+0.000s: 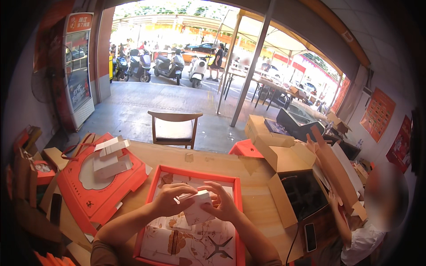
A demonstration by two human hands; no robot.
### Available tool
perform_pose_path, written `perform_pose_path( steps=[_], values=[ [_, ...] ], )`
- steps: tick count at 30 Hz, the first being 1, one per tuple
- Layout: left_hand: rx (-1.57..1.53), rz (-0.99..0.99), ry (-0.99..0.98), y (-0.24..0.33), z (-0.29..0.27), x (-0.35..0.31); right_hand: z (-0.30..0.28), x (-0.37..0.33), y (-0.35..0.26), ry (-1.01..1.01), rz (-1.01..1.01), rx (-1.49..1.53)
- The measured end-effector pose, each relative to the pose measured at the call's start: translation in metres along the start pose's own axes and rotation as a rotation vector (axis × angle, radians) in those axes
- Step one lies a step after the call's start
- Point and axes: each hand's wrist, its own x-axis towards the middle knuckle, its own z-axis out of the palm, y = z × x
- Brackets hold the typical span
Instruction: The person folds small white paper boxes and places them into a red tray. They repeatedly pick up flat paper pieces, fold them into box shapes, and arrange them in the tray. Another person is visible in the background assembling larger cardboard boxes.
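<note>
Between both hands I hold a small white carton (198, 216), tilted, over a red-rimmed shallow box (238, 208). My left hand (174, 197) has its fingers closed around the carton's top left edge. On the opposite side, my right hand (222, 202) grips it with curved fingers. White cartons with brown branch and leaf prints (177, 241) lie inside the red box, partly hidden by my hands and forearms. A dark X-shaped piece or print (219, 247) shows at the box's near right.
At left lies a red lid (80, 190) with a round window and white cartons (112, 164) on it. An open brown cardboard box (284, 201) and a phone (310, 237) are at right, beside a co-worker's arm (341, 221). Beyond the table stands a chair (175, 128).
</note>
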Motion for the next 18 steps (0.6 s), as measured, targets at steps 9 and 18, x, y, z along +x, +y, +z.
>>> perform_pose_path(
  steps=[9,18],
  values=[
    [-0.072,0.018,-0.048,-0.0054,-0.0039,0.0016,0.0015,-0.0005,-0.0023,0.009,-0.017,0.015],
    [-0.121,-0.12,-0.045,0.0022,-0.004,0.0018,-0.0005,0.0001,0.0016,0.029,-0.172,0.003]
  ],
)
